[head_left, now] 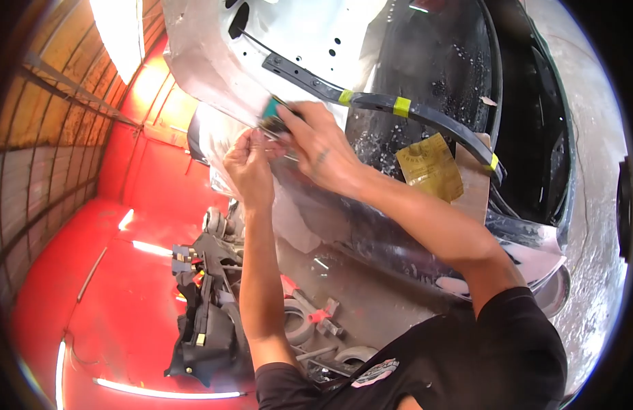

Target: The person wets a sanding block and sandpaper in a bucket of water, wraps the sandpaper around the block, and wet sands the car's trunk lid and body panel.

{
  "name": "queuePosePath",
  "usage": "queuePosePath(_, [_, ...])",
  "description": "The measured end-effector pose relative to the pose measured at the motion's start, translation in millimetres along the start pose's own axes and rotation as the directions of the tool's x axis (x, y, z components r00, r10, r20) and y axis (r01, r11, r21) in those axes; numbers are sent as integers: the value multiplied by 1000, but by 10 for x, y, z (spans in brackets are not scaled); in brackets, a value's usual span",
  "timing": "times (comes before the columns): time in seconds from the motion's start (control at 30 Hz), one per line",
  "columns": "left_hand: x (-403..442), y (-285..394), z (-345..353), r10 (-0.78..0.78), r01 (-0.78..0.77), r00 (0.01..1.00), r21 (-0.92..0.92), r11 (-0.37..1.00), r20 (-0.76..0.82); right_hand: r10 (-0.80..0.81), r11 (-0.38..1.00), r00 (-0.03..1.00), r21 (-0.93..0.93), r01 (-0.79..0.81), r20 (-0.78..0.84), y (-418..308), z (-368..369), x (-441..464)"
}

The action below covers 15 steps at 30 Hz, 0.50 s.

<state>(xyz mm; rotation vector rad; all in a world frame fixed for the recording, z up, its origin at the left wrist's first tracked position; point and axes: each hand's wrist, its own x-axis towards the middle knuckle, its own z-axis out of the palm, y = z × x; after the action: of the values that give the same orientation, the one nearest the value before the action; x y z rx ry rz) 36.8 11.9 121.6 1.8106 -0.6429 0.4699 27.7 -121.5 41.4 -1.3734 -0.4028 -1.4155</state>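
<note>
Both arms stretch forward, wrists bent so the left hand (250,162) and right hand (321,145) meet before the pale, smooth panel (224,76). The right grip is closed around a small green-and-dark block (271,111); the left grip pinches nearly shut at its lower edge, contact unclear. Nearby curves a dark, yellow-taped strip (374,102).
</note>
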Motion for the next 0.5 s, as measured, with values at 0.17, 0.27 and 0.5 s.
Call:
queuePosePath(0.17, [56, -60, 32, 68, -69, 997, -22, 997, -48, 46, 998, 996, 29, -48, 73, -126, 201, 571])
queuePosePath(0.27, [-61, 47, 50, 2, 0, 998, 27, 1000, -60, 48, 997, 997, 56, -51, 56, -95, 89, 373])
queuePosePath(0.5, [60, -84, 40, 136, -132, 989, 69, 989, -55, 37, 999, 999, 23, -37, 6, -175, 261, 578])
